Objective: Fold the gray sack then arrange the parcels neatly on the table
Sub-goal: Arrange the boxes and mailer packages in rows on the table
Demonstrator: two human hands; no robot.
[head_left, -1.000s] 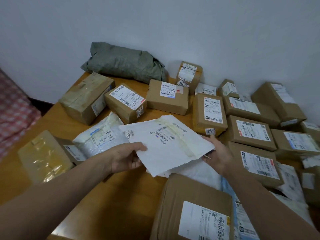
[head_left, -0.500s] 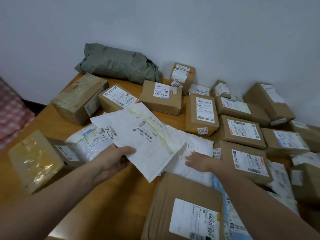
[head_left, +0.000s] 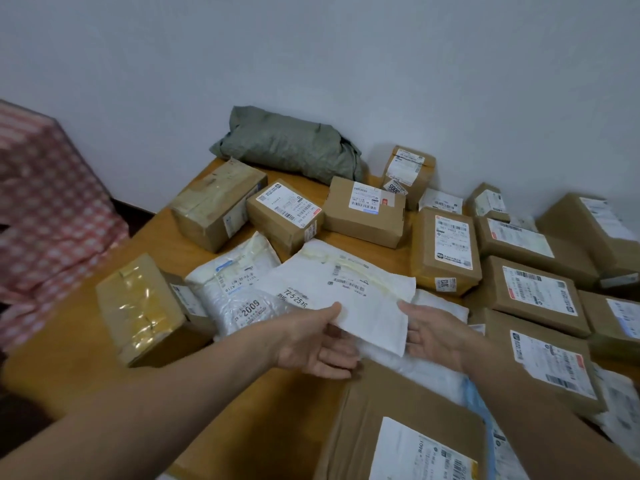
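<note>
Fingers of left hand (head_left: pixel 311 344) hidden beneath white mailer (head_left: pixel 349 289). Grip of right hand (head_left: pixel 436 336) at mailer's right edge unclear. White bag (head_left: pixel 441 310) under mailer mostly covered. Box (head_left: pixel 388 420) nearer than mailer cut by bottom edge. Its label print (head_left: pixel 415 452) unreadable.
</note>
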